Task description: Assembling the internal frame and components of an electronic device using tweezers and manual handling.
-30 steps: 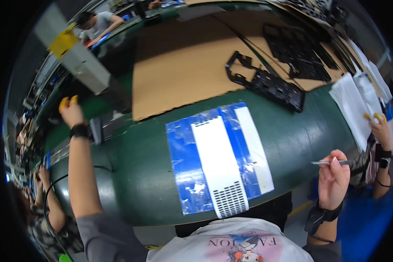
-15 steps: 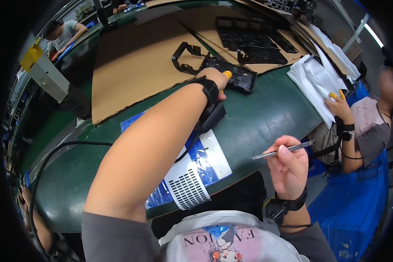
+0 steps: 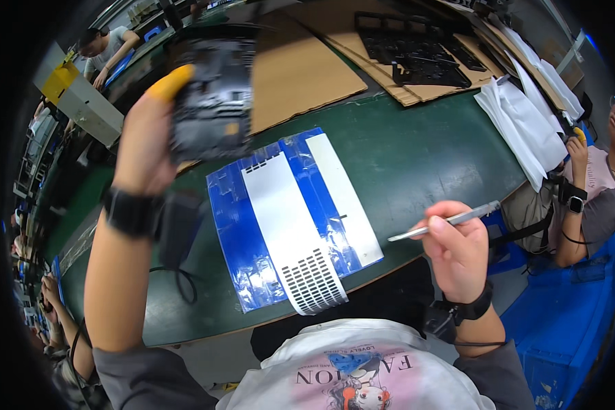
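My left hand [image 3: 143, 140], a yellow cot on one finger, is closed on the edge of a black plastic housing [image 3: 215, 102]. The part is raised above the left of the bench, its ribbed face blurred by motion. Tweezers [image 3: 468, 214] rest in the pinch of my right hand [image 3: 458, 256], their tip pointing left over the bench's front edge. Between the hands lies a blue board [image 3: 242, 232] wrapped in clear film. On it is a white sheet of small black stickers [image 3: 314, 280], whose near end curls over the bench edge.
Cardboard sheets [image 3: 301, 82] cover the far bench, with several black plastic parts [image 3: 417, 51] on them. White bags [image 3: 516, 126] lie at the right. A co-worker's hand [image 3: 577, 147] is beyond them, above a blue bin [image 3: 560, 314]. A post [image 3: 82, 102] stands left.
My left hand has lifted the black housing off the far bench and brought it left and up toward me. The blue board is now uncovered. My right hand keeps the tweezers, almost unmoved.
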The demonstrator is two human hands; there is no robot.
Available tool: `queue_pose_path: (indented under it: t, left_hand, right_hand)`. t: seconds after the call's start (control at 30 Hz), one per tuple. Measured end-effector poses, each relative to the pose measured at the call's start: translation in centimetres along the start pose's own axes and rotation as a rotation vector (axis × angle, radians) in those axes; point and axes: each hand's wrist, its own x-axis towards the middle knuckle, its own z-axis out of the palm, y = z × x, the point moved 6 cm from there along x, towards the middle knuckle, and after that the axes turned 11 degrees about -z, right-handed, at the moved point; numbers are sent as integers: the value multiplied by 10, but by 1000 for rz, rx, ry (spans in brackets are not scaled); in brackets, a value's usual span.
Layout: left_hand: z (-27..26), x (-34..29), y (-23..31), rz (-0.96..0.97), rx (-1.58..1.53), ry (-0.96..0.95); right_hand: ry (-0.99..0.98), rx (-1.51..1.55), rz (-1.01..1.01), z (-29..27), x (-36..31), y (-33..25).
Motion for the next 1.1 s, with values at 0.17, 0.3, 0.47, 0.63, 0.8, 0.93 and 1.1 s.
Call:
queue_pose_path:
  t: [0.17, 0.3, 0.47, 0.63, 0.8, 0.93, 1.1]
  left_hand:
    - [-40, -76, -22, 67, -251, 174]
    - [-46, -108, -49, 80, -335, 192]
    - [-24, -111, -74, 116, -303, 230]
    - [-14, -107, -96, -68, -349, 174]
    - [-10, -107, -96, -105, -348, 137]
    - [-13, -109, -102, -160, -404, 146]
    - [-5, -106, -107, -268, -569, 135]
  right_hand:
    - [-184, -85, 132, 60, 10, 21]
    - [-187, -239, 158, 71, 6, 40]
    - [-174, -267, 211, 62, 8, 50]
    - [-149, -293, 214, 57, 9, 51]
    - [-172, -279, 254, 59, 11, 53]
    - [-170, -252, 251, 60, 11, 51]
    - [-195, 61, 153, 87, 9, 34]
